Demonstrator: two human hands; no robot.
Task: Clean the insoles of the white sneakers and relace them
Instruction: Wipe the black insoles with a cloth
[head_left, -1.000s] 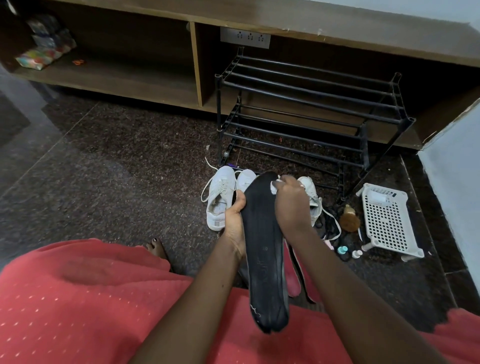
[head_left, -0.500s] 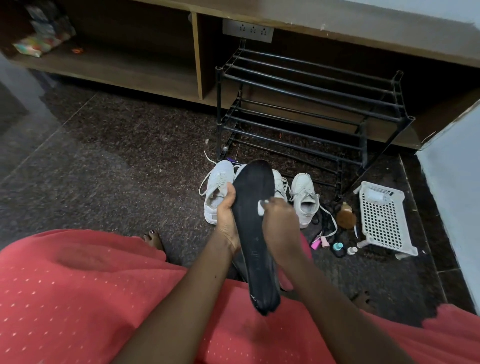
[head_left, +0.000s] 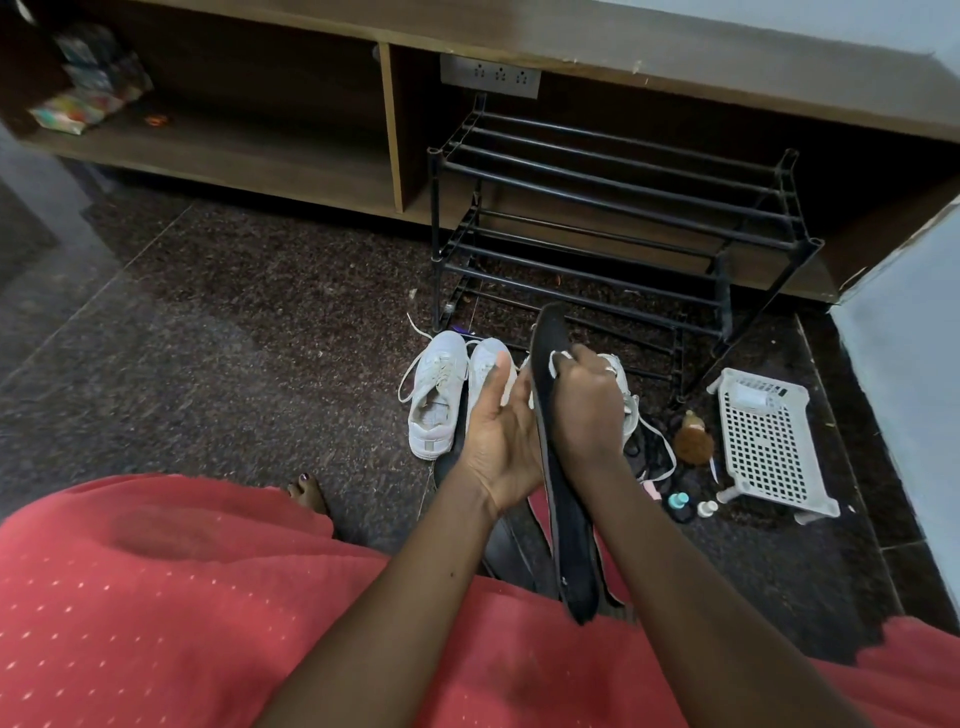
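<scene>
Left hand (head_left: 496, 434) open against edge-on insole (head_left: 570, 540), right hand (head_left: 589, 410) tight around white wipe (head_left: 557, 358).

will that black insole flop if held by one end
Probably flexes: the black insole is thin and curves gently along its length. Likely light: the open left hand props it while the right hand presses a white cloth to it.

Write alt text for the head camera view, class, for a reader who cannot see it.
A person's right hand presses a small white cloth to a black insole propped against the left hand. White sneakers, a black shoe rack and a white basket sit on the dark floor beyond.
</scene>
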